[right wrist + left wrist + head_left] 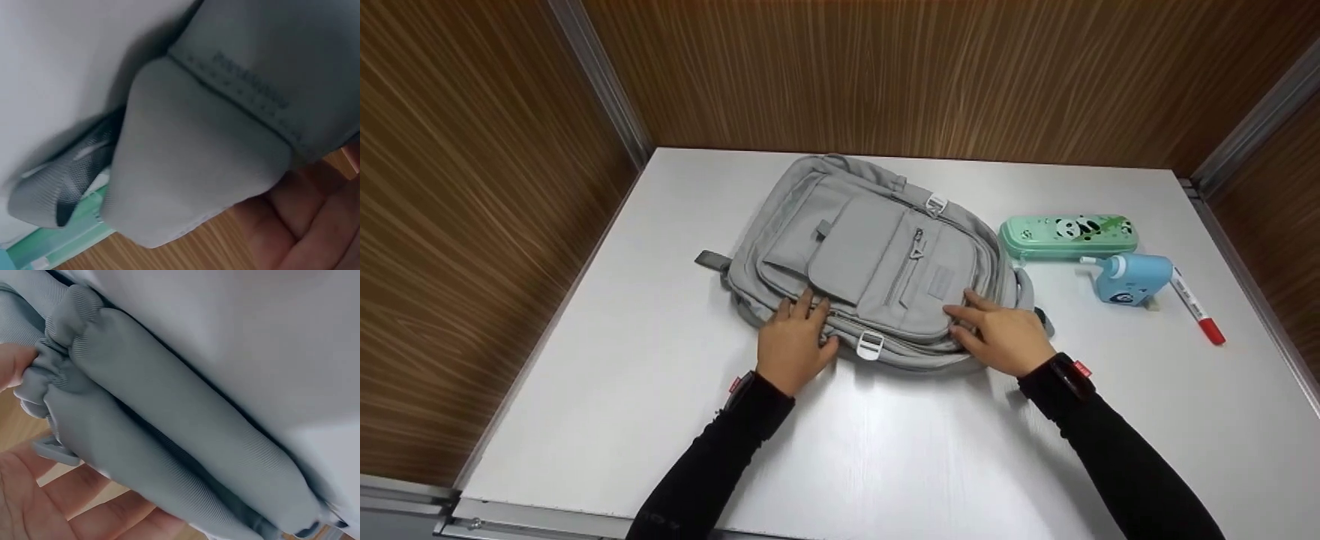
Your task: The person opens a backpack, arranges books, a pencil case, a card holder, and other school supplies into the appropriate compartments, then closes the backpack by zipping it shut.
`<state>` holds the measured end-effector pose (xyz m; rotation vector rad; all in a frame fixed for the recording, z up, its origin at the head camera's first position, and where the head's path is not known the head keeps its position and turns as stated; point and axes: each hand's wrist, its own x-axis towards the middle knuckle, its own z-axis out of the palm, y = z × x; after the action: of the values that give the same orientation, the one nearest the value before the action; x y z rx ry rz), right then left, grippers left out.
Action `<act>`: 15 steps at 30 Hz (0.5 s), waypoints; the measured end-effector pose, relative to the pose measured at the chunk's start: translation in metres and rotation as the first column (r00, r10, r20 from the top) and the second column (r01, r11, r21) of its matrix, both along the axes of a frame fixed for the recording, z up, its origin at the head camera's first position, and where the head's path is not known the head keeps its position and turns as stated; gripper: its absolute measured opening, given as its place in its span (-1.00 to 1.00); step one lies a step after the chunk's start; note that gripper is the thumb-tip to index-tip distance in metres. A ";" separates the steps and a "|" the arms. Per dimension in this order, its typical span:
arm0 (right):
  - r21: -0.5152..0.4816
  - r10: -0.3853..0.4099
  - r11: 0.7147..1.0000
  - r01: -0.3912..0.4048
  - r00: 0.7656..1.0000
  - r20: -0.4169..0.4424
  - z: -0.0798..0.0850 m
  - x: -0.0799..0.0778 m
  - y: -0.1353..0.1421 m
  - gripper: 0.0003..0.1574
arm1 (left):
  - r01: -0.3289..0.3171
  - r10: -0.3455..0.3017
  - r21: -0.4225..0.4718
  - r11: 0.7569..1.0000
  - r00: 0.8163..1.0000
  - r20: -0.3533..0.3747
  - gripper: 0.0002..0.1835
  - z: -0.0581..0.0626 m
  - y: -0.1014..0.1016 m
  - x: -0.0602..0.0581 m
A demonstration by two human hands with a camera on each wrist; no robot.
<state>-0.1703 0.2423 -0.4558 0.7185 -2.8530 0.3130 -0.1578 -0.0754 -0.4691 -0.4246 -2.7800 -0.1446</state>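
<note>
Touching a rounded, ribbed backpack (859, 247) — left hand (793, 345) and right hand (1006, 336), fingers extended.

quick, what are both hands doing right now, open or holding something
Left hand: open, resting on the near edge of the grey backpack.
Right hand: open, touching the same grey backpack.

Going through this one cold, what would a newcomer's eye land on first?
Probably the big grey backpack lying on the white table, with the left hand and right hand touching its near side. Next, the green panda case to its right, then the blue container with a white nozzle and the red-capped marker at far right.
</note>
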 end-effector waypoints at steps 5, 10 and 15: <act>0.022 0.016 1.000 -0.015 0.999 -0.049 0.001 0.008 -0.011 -0.56 | -0.010 0.010 0.023 1.000 0.999 0.038 -0.44 0.002 -0.009 -0.013; 0.018 0.054 0.998 -0.054 0.997 -0.051 0.003 0.017 -0.024 -0.54 | -0.013 0.010 0.076 0.997 0.999 0.038 -0.47 0.004 -0.020 -0.023; 0.008 0.094 0.996 -0.094 0.996 0.013 0.007 0.018 -0.030 -0.52 | -0.026 0.021 0.101 0.995 0.999 0.047 -0.40 0.006 -0.027 -0.029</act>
<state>-0.1522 0.2128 -0.4489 0.8569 -2.8394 0.3200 -0.1863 -0.1022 -0.4630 -0.3672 -2.8065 -0.2926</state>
